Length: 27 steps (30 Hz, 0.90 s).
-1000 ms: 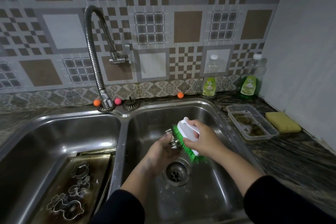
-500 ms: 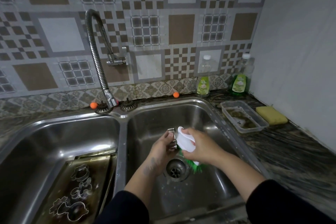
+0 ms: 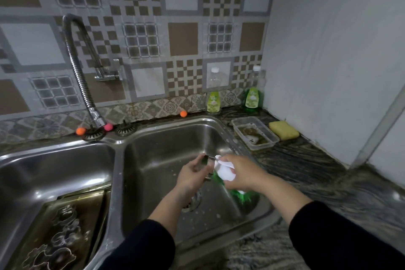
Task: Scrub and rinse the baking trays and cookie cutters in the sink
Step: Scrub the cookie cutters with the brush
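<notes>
A patterned tile wall stands behind a steel double sink (image 3: 118,153), and I work over the right basin. My left hand (image 3: 192,174) pinches one metal cutter (image 3: 208,161) between thumb and curled fingers, above the drain. My right hand (image 3: 241,174) grips the white handle of the brush (image 3: 226,173), its green bristles touching the cutter. The cutter looks thin, shiny and wet; its shape I cannot tell. I judge the task is early: in the left basin a brown, stained tray (image 3: 87,212) lies with several more cutters (image 3: 63,232) on it, not yet scrubbed. The tap (image 3: 81,81) gives no water that I can see.
</notes>
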Each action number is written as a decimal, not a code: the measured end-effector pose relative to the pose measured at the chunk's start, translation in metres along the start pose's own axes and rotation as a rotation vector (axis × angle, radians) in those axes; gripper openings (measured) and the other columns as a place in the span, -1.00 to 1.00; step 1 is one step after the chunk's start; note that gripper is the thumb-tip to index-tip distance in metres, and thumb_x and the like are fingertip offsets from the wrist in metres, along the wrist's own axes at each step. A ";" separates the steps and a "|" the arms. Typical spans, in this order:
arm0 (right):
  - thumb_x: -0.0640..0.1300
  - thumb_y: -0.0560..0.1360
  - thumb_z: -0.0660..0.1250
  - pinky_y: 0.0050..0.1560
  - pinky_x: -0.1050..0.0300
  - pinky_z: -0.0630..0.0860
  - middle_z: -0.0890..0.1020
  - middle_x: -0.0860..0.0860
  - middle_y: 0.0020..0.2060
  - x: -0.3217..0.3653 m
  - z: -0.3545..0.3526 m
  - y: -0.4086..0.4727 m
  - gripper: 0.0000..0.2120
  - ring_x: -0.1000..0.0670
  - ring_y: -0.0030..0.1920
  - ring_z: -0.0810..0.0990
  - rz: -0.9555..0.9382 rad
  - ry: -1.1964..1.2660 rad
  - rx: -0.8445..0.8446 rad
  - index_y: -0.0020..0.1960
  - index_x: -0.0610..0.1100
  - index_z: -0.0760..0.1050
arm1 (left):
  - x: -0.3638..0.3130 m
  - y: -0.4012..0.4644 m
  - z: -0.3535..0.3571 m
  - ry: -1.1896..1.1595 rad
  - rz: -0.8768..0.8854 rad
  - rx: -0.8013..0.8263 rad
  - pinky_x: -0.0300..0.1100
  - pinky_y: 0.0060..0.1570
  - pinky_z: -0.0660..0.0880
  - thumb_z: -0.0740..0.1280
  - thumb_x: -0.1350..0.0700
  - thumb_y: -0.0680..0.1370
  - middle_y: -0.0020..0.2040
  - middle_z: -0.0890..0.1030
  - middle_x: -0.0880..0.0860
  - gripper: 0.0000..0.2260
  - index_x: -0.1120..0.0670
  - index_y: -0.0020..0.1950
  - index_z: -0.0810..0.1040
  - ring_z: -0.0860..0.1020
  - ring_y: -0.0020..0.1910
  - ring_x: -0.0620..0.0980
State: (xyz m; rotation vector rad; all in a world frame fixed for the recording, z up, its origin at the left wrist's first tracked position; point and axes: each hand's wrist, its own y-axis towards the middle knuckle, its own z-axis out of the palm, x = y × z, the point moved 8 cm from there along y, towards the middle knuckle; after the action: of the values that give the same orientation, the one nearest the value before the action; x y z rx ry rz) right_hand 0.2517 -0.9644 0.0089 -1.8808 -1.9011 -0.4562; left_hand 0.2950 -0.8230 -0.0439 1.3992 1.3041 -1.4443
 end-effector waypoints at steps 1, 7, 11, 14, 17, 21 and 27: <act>-0.08 0.35 0.47 0.20 0.08 0.48 0.39 -0.01 0.37 -0.014 -0.008 -0.003 -0.28 -0.04 0.26 0.48 0.022 -0.006 0.005 0.45 0.02 0.28 | -0.006 -0.003 0.002 0.182 0.055 -0.014 -0.45 -0.28 0.47 0.43 0.01 0.49 0.04 0.66 0.11 -0.48 -0.06 0.43 0.39 0.60 -0.18 -0.18; -0.05 0.41 0.43 0.11 0.07 0.47 0.38 -0.06 0.38 -0.102 -0.070 -0.019 -0.24 -0.10 0.27 0.46 0.223 -0.068 -0.124 0.51 0.02 0.15 | -0.025 -0.021 0.044 0.737 0.233 0.088 -0.33 0.10 0.43 0.41 0.00 0.49 0.28 0.54 -0.04 -0.47 -0.12 0.44 0.36 0.54 0.14 -0.03; -0.04 0.49 0.36 0.16 0.07 0.40 0.31 -0.06 0.44 -0.137 -0.071 -0.030 -0.27 -0.12 0.36 0.36 0.283 -0.111 -0.078 0.53 0.00 0.04 | -0.020 -0.025 0.056 0.772 0.211 0.061 -0.23 0.19 0.46 0.44 -0.03 0.46 0.31 0.52 -0.06 -0.46 -0.12 0.42 0.40 0.51 0.19 -0.07; 0.01 0.51 0.33 0.16 0.02 0.42 0.29 -0.07 0.45 -0.141 -0.070 -0.030 -0.27 -0.14 0.37 0.34 0.274 -0.132 -0.024 0.54 0.01 -0.01 | -0.020 -0.031 0.059 0.781 0.202 0.046 -0.32 0.08 0.44 0.43 -0.03 0.47 0.28 0.53 -0.03 -0.46 -0.09 0.43 0.40 0.52 0.15 -0.07; 0.07 0.51 0.31 0.24 -0.04 0.41 0.22 -0.08 0.48 -0.138 -0.069 -0.027 -0.24 -0.17 0.40 0.31 0.275 -0.180 0.070 0.55 0.03 -0.07 | -0.024 -0.036 0.058 0.779 0.187 0.023 -0.32 0.05 0.42 0.44 -0.02 0.47 0.25 0.54 -0.02 -0.49 -0.07 0.41 0.42 0.52 0.14 -0.06; 0.12 0.50 0.28 0.25 -0.12 0.36 0.17 -0.12 0.43 -0.122 -0.076 -0.023 -0.34 -0.22 0.39 0.21 0.328 -0.491 0.048 0.50 0.02 0.08 | -0.035 -0.053 0.048 0.783 0.197 -0.014 -0.33 0.03 0.39 0.43 0.04 0.48 0.09 0.57 -0.05 -0.56 -0.07 0.35 0.48 0.54 0.13 -0.02; 0.11 0.48 0.27 0.28 -0.11 0.34 0.28 -0.09 0.41 -0.037 -0.034 -0.003 -0.46 -0.18 0.41 0.25 0.064 -0.554 0.125 0.43 0.02 0.27 | -0.020 -0.079 -0.013 0.732 0.053 -0.098 -0.22 0.21 0.44 0.46 0.10 0.45 0.28 0.53 -0.06 -0.51 -0.05 0.36 0.46 0.50 0.22 -0.08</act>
State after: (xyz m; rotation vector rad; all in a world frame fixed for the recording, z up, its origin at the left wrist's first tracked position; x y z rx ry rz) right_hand 0.2513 -1.0137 0.0194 -2.1237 -2.1249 0.2307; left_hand 0.2256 -0.7956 -0.0088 1.9682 1.7221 -0.8257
